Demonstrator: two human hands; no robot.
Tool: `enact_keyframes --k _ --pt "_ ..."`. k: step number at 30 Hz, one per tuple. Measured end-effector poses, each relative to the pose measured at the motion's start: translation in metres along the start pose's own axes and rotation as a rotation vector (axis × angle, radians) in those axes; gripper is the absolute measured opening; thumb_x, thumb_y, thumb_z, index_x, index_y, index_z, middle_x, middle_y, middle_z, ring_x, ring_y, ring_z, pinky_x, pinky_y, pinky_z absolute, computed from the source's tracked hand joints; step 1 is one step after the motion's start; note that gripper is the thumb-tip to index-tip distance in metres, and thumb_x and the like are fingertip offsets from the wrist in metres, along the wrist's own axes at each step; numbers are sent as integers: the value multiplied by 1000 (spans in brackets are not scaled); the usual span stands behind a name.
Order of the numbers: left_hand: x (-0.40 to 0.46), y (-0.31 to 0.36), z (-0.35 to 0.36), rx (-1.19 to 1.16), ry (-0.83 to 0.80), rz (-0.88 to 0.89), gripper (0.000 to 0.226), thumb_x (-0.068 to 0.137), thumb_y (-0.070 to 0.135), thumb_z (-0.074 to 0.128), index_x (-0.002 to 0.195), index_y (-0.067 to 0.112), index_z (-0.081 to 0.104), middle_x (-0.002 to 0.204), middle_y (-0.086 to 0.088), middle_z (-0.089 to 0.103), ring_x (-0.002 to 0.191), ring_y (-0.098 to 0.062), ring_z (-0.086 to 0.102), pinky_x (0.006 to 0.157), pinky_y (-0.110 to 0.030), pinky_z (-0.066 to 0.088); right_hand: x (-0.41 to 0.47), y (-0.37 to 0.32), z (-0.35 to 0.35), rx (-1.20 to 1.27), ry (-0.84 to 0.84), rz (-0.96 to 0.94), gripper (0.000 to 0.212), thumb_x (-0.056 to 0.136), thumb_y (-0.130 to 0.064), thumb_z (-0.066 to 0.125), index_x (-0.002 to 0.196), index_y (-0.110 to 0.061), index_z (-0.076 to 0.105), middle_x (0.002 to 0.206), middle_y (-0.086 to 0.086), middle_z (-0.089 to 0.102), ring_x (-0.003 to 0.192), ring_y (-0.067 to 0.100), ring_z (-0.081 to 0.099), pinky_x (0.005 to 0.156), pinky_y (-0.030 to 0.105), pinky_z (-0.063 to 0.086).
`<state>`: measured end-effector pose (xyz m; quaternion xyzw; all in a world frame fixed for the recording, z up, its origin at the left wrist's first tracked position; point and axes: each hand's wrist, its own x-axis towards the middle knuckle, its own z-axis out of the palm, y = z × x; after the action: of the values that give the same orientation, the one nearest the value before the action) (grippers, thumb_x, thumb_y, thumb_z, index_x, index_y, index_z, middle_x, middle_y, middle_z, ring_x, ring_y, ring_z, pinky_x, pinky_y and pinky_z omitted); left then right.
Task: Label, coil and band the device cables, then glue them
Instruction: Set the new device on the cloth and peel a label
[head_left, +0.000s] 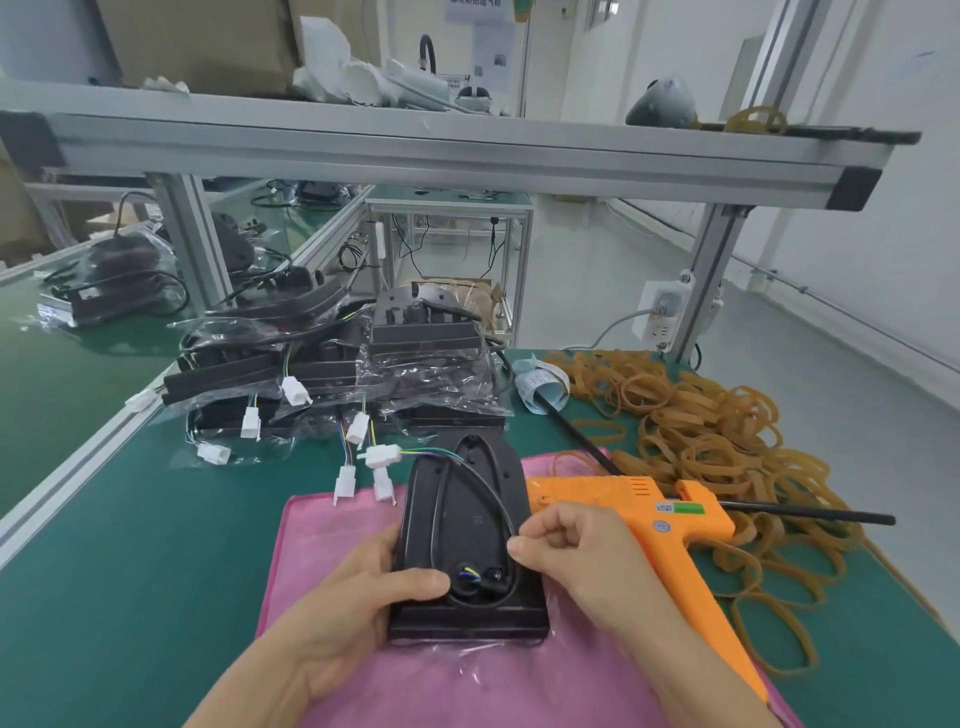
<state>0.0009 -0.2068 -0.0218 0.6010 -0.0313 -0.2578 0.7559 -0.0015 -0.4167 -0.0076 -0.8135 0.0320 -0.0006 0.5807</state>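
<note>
On pink mat, bench centre: black device (457, 540), rigid plastic, prob light. My left hand (337, 597) grips its left edge, thumb on top. Right hand (571, 556) pinches thin cable (498, 499): limp, springy. I'd hold near the exit hole.

Matt black plastic device (457, 525) (pink cloth (332, 535) beneath)

Both hands (358, 597) and forearms are bare (no gloves, sleeves, or rings).
</note>
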Motion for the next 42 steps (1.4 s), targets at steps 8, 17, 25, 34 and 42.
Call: enact_keyframes --k 8,17,25,34,42 --pt "-23 -2 4 194 -61 -32 63 62 2 68 124 11 58 117 -10 70 112 -24 65 97 -37 49 -26 6 -1 41 -63 40 19 76 -18 80 63 -15 67 51 -10 57 49 0 45 53 11 36" --pt "-15 24 7 715 255 171 26 77 40 73 96 57 68 106 33 59 110 4 53 100 -18 40 -23 6 11 63 -9 55 21 73 -17 82 63 -15 64 49 -9 48 50 6 40 53 18 32" --pt "62 15 19 832 480 359 42 95 27 57 137 21 51 143 11 45 138 -13 37 115 -39 26 -32 9 22 14 71 -56 33 81 -10 73 103 -33 65 50 -11 47 47 1 39 53 14 32" --pt "99 27 13 412 706 115 31 79 30 75 92 18 50 75 5 58 66 -11 54 61 -30 40 -27 8 34 -332 183 -218 33 87 -36 64 120 -39 64 77 -22 43 82 -2 48 82 17 40" --pt "107 42 14 309 671 203 35 78 18 76 104 15 52 77 0 62 75 -20 60 70 -33 43 -9 8 34 -322 175 -230 35 92 -32 58 127 -31 62 82 -14 44 75 -3 48 74 14 37"
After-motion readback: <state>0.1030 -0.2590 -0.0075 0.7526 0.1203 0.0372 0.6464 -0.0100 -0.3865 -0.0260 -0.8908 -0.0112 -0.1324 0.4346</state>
